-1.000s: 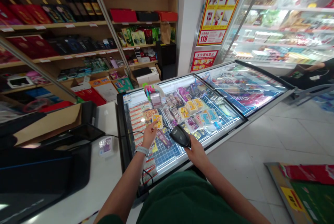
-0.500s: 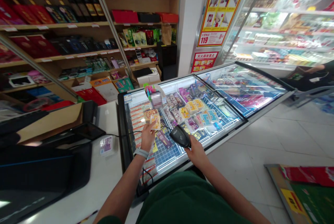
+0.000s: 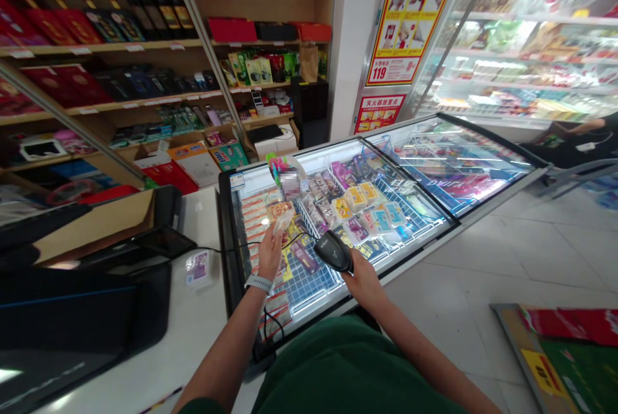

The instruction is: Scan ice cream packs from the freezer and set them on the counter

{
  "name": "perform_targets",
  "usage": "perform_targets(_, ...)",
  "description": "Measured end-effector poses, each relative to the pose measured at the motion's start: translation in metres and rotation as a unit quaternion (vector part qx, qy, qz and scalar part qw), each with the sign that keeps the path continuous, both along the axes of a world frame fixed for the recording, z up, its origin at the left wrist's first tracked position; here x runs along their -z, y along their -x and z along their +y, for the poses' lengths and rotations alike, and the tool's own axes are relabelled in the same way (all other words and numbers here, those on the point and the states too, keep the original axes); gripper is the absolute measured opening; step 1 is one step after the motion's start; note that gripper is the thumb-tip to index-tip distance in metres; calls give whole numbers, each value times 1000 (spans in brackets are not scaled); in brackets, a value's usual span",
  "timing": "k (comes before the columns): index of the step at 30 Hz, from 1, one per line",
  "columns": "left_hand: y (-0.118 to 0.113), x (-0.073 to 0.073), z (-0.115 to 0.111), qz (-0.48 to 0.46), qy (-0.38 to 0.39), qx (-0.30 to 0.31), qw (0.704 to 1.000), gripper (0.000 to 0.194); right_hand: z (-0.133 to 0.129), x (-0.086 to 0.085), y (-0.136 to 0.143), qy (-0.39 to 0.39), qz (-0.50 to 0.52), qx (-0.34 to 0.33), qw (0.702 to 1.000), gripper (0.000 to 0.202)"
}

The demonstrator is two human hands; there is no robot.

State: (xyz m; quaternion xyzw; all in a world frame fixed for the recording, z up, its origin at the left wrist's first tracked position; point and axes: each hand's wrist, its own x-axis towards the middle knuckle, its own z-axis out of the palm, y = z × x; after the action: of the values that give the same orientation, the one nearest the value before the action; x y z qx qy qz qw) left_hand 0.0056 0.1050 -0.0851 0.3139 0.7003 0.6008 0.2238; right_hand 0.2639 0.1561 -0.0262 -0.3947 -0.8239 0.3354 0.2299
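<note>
My left hand (image 3: 270,251), with a pale band on the wrist, is closed on a small clear plastic food pack (image 3: 283,223) above the left part of the glass-topped freezer (image 3: 427,238). The pack is tilted, so its label barely shows. My right hand (image 3: 360,275) grips a black barcode scanner (image 3: 333,251) by its handle, the head pointing left toward the pack. A thin black cable runs left from the scanner area. On the freezer glass lie several similar packs, among them yellow packs (image 3: 357,196), blue packs (image 3: 389,215) and a purple pack (image 3: 357,228).
A white counter (image 3: 197,320) on the left holds a purple-labelled pack (image 3: 197,268), a cardboard box (image 3: 96,224) and black checkout equipment (image 3: 82,330). Shelves of goods stand behind. At the far right a person's arm (image 3: 586,125) shows. A red and green box (image 3: 570,349) stands lower right.
My left hand has drawn slightly left and turned the pack, whose yellow label faced me before and is now tilted away. The right hand and scanner stay where they were.
</note>
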Motion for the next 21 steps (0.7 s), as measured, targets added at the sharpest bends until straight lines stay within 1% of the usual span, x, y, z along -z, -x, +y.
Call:
perform_targets(2, 0, 1, 1, -57, -6, -11, 998, 42, 0, -1, 0, 0, -5, 3, 1000, 39)
perform_targets(4, 1, 2, 1, -75, -8, -25, 997, 38, 0, -1, 0, 1, -7, 6, 1000, 39)
perform_targets(8, 4, 9, 1, -128, -20, -46, 991, 43, 0, -1, 1, -2, -3, 6, 1000, 41)
perform_targets(11, 6, 15, 2, -168, -32, -56, 984, 43, -1, -3, 2, -2, 0, 2, 1000, 39)
perform_targets(16, 6, 22, 3, -210, -33, -44, 976, 41, -2, -7, 4, 3, 6, 5, 1000, 39)
perform_targets(21, 2, 22, 2, -206, -17, -28, 978, 40, -3, -10, 4, 2, 5, 5, 1000, 38)
